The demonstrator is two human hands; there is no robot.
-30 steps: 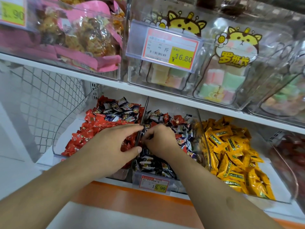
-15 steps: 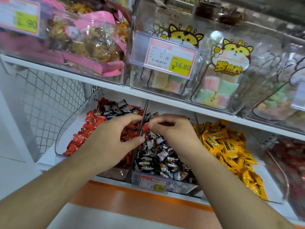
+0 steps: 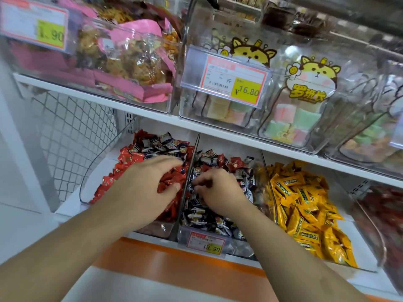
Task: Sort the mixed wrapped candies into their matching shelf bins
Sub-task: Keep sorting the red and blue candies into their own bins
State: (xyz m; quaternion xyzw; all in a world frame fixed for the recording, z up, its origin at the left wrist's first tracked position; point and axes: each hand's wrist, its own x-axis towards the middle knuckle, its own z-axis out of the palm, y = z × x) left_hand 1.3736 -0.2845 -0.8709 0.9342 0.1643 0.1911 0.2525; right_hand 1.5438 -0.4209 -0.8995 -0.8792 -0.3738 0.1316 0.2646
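Red wrapped candies [image 3: 122, 168] are heaped in the left bin [image 3: 87, 188] of the lower shelf, with dark-wrapped ones mixed in at its back; dark wrapped candies [image 3: 202, 216] fill the middle bin [image 3: 218, 237], where a few red ones are seen. The left hand [image 3: 150, 184] is laid on the red heap, fingers spread. The right hand [image 3: 218, 190] is curled in the dark candies; whether one is pinched cannot be told. Yellow candies [image 3: 305, 205] fill the bin beside.
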